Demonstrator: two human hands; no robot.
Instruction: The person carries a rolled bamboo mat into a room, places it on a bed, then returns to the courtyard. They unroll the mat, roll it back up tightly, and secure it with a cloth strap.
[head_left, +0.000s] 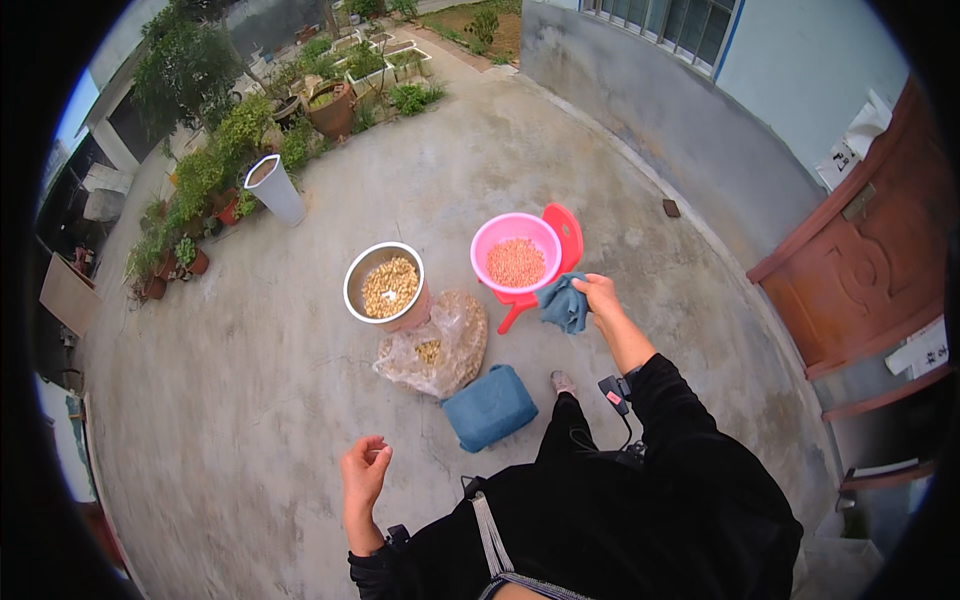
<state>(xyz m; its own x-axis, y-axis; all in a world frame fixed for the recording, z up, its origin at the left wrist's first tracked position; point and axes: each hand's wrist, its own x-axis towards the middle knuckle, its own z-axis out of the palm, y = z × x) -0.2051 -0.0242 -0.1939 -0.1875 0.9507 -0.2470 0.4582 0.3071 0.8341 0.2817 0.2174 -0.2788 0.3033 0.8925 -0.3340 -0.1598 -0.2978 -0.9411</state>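
Observation:
My right hand (598, 294) grips a crumpled blue-grey cloth (564, 304) by its edge, close to the rim of a pink plastic basin (556, 251). Reddish shelled peanuts (515, 263) lie in this basin, which rests on a small red plastic chair (570, 232). My left hand (364, 469) hangs over the concrete, fingers curled, holding nothing. Left of the basin, a metal-rimmed pot (357, 309) holds what look like unshelled peanuts (391, 285). Against it leans a clear plastic bag (465, 330) of similar peanuts. A blue cloth-covered stool or cushion (491, 407) sits beside the bag.
Potted plants (196, 261) and a tall white planter (279, 193) line the left side of the concrete yard. A grey wall (637, 127) and a reddish-brown door (862, 255) stand at the right. A small brown block (670, 208) lies near the wall.

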